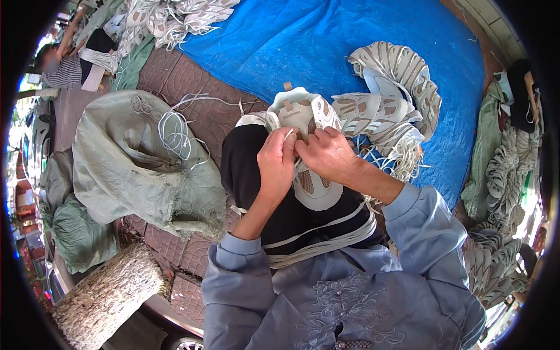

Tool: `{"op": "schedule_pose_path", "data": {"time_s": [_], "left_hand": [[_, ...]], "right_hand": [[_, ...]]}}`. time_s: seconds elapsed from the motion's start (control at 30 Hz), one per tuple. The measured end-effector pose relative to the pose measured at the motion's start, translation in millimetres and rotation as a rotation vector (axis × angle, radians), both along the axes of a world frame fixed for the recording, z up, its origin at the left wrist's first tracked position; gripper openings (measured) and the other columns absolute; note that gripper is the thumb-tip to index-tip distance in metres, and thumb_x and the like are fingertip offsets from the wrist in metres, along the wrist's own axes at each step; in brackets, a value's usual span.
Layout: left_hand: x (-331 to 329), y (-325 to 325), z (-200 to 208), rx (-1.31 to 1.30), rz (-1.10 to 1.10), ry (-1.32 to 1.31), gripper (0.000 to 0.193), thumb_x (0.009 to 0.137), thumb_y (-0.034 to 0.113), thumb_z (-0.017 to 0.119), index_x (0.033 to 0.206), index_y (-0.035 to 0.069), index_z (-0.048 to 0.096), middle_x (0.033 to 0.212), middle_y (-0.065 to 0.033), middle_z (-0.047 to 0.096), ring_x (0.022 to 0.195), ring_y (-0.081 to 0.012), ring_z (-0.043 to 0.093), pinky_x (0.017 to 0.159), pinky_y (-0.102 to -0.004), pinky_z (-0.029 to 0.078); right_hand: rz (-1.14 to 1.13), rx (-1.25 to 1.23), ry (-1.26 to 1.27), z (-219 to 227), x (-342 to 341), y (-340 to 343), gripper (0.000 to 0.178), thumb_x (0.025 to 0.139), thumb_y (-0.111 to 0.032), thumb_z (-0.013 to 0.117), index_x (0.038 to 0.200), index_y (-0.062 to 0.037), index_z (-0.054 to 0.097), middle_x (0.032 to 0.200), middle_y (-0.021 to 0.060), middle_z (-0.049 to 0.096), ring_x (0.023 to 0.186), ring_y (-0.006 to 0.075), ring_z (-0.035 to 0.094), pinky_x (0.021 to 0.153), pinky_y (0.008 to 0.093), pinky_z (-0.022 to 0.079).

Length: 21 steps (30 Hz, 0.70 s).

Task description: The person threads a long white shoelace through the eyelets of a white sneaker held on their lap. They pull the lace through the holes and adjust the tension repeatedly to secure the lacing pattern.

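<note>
left hand (275,157) pinching lace (289,134) over upper (319,198); right hand (328,154) curled on upper, can't tell what it pinches. sack (96,169) at left, shoe stack (429,96) on tarp (268,49).

An outdoor workplace is shown by paving (189,83) at eleven o'clock, a car wheel (189,345) at seven, shoe uppers (429,108) stacked at two.
</note>
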<state>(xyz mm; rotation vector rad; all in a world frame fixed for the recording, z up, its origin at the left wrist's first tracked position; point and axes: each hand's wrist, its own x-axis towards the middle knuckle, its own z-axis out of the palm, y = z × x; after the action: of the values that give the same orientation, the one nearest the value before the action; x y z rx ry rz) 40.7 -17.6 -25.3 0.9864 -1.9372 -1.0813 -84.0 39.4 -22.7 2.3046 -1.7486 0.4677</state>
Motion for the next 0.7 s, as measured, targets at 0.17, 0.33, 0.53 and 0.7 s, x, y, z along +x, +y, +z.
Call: {"op": "schedule_pose_path", "data": {"time_s": [0.17,0.33,0.53,0.7], "left_hand": [[-2.4,-0.3,2.7,0.151,-0.027,0.007,0.014,0.085,0.008,0.049,0.091,-0.002,0.057,0.077,-0.0112,0.058,0.055,-0.0161,0.058,0.053,-0.0275,0.044],[11.4,-9.0,2.7,0.396,-0.156,0.095,0.022,0.088,0.019,0.047,0.09,-0.001,0.057,0.065,-0.0049,0.053,0.054,-0.0074,0.048,0.05,-0.0252,0.039],[13.5,-22.0,14.1,0.516,-0.444,0.037,0.028,0.09,0.027,0.043,0.086,0.002,0.057,0.07,0.0004,0.053,0.06,-0.0047,0.043,0.055,-0.0211,0.034],[3.4,-15.5,13.7,0.669,-0.327,0.226,0.025,0.089,0.023,0.043,0.081,0.002,0.056,0.072,-0.0017,0.054,0.055,-0.0061,0.043,0.052,-0.02,0.034]], "right_hand": [[-0.055,0.046,-0.678,-2.9,-18.2,-23.1,0.011,0.06,0.0,0.059,0.068,-0.0066,0.057,0.058,0.0026,0.056,0.053,0.0121,0.055,0.048,0.0257,0.043],[-0.011,0.193,-1.022,29.0,-15.3,-44.8,0.015,0.061,0.006,0.057,0.072,-0.0039,0.06,0.056,0.0031,0.056,0.051,0.0055,0.05,0.047,0.022,0.04],[0.099,0.315,-1.178,35.0,-24.7,-39.9,0.013,0.062,0.006,0.062,0.072,-0.0015,0.061,0.062,0.0011,0.059,0.055,0.005,0.053,0.047,0.0206,0.042],[0.123,0.54,-1.608,16.7,-32.4,-44.2,0.026,0.067,-0.003,0.064,0.092,-0.0008,0.059,0.069,0.0064,0.061,0.058,0.0083,0.056,0.055,0.0229,0.045]]}}
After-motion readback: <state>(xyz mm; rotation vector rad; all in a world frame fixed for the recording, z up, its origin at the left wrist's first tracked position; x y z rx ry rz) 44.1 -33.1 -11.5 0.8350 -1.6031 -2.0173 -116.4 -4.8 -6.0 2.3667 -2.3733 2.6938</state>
